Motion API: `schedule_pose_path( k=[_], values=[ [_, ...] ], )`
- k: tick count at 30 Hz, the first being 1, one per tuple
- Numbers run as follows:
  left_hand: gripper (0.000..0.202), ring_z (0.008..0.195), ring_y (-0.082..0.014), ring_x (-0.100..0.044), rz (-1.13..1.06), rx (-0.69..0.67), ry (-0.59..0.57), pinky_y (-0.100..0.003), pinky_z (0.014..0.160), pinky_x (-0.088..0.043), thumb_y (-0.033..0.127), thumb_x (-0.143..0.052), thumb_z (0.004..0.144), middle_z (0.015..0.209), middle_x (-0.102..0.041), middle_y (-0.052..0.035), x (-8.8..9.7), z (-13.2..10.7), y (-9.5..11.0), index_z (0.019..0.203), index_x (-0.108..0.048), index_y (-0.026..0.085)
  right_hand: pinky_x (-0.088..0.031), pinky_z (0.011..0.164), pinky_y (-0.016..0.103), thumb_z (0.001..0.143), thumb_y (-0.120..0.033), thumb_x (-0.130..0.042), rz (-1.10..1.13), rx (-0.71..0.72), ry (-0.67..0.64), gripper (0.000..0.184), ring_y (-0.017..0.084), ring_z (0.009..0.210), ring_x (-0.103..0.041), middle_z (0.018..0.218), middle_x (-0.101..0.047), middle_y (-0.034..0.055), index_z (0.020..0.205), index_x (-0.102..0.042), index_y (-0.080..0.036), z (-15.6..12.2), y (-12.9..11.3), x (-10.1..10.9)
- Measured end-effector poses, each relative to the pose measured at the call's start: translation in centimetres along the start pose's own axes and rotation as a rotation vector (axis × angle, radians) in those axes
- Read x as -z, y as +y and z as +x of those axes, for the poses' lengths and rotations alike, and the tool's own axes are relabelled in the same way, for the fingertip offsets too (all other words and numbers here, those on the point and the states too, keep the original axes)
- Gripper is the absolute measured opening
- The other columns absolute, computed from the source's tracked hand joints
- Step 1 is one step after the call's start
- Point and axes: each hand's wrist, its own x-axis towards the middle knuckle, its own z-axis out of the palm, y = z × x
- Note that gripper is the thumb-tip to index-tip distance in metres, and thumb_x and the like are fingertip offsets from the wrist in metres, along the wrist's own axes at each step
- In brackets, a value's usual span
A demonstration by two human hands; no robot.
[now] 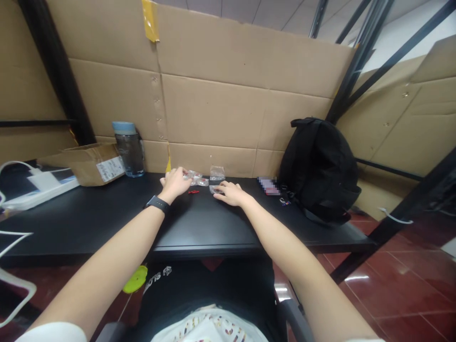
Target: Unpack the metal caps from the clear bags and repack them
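Note:
Small clear plastic packets (197,178) with bits of red in them lie in a loose group towards the back of the black table. My left hand (174,184), a dark watch on its wrist, rests at the left end of this group, its fingers apart and reaching onto the nearest packet. Just in front lies a small red piece (193,192), its kind too small to tell. My right hand (230,193) is over a flat clear plastic bag (217,173), fingers stretched out and thumb apart, fingertips at the bag's near end.
On the left stand a blue-lidded water bottle (128,149), an open cardboard box (96,164) and a white power strip (42,194) with cables. A black backpack (318,171) sits on the right, beside a blurred flat item (269,185). A cardboard wall (213,114) closes the back.

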Motion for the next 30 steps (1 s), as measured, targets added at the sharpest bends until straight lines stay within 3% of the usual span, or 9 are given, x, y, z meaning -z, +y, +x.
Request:
schedule_pose_path(
  k=[7, 10, 13, 17, 21, 26, 30],
  values=[
    [0.041, 0.122, -0.0384, -0.056, -0.024, 0.010, -0.016, -0.051, 0.098, -0.041, 0.057, -0.062, 0.084, 0.126, -0.068, -0.0112, 0.3, 0.3, -0.1, 0.113, -0.065, 0.028, -0.039, 0.104, 0.051, 0.104, -0.059, -0.029, -0.096, -0.218, 0.014, 0.055, 0.032, 0.128, -0.055, 0.142, -0.054, 0.0135, 0.136, -0.063, -0.030, 0.5, 2.1, 0.4],
    [0.041, 0.121, -0.0374, -0.057, -0.022, -0.001, -0.033, -0.050, 0.098, -0.041, 0.056, -0.063, 0.083, 0.126, -0.069, -0.0102, 0.4, 0.2, 0.2, 0.112, -0.066, 0.028, -0.041, 0.104, 0.047, 0.104, -0.059, -0.030, -0.088, -0.214, 0.039, 0.054, 0.031, 0.128, -0.055, 0.142, -0.055, 0.0125, 0.138, -0.061, -0.031, 0.1, 3.1, 0.8],
    [0.036, 0.118, -0.0366, -0.060, -0.008, -0.033, -0.071, -0.050, 0.097, -0.041, 0.054, -0.062, 0.083, 0.122, -0.071, -0.0082, 0.7, -0.1, 0.3, 0.109, -0.068, 0.029, -0.043, 0.101, 0.043, 0.103, -0.062, -0.027, -0.050, -0.209, -0.021, 0.057, 0.030, 0.125, -0.058, 0.136, -0.060, 0.0114, 0.133, -0.065, -0.032, -0.3, 3.6, 0.9],
    [0.028, 0.115, -0.0375, -0.062, 0.062, -0.108, -0.162, -0.050, 0.095, -0.041, 0.047, -0.061, 0.081, 0.118, -0.073, -0.0063, 1.1, -0.7, 0.3, 0.101, -0.072, 0.031, -0.043, 0.102, 0.051, 0.101, -0.063, -0.030, -0.123, -0.359, -0.006, 0.063, 0.036, 0.125, -0.057, 0.137, -0.059, 0.0180, 0.132, -0.066, -0.022, -0.1, 3.8, 0.7],
    [0.026, 0.112, -0.0389, -0.063, 0.120, -0.099, -0.174, -0.051, 0.095, -0.040, 0.044, -0.061, 0.080, 0.114, -0.074, -0.0092, 1.3, -1.0, 0.4, 0.097, -0.073, 0.029, -0.043, 0.103, 0.050, 0.103, -0.057, -0.034, -0.100, -0.266, 0.090, 0.055, 0.034, 0.130, -0.053, 0.145, -0.054, 0.0151, 0.141, -0.058, -0.026, 0.5, 3.8, 0.1],
    [0.025, 0.114, -0.0412, -0.062, 0.181, -0.057, -0.197, -0.054, 0.094, -0.040, 0.038, -0.060, 0.080, 0.115, -0.074, -0.0106, 1.9, -0.7, 0.0, 0.098, -0.075, 0.030, -0.043, 0.104, 0.051, 0.104, -0.053, -0.032, -0.031, -0.208, -0.006, 0.049, 0.031, 0.132, -0.051, 0.147, -0.054, 0.0119, 0.133, -0.064, -0.027, 1.0, 3.3, -0.7],
    [0.030, 0.116, -0.0423, -0.061, 0.176, 0.044, -0.140, -0.054, 0.093, -0.040, 0.041, -0.060, 0.080, 0.118, -0.074, -0.0118, 2.7, 0.1, -1.3, 0.103, -0.075, 0.030, -0.043, 0.105, 0.050, 0.100, -0.036, -0.046, -0.071, -0.172, 0.052, 0.039, 0.031, 0.132, -0.052, 0.145, -0.056, 0.0120, 0.134, -0.062, -0.027, 1.6, 3.2, -0.7]
  ],
)
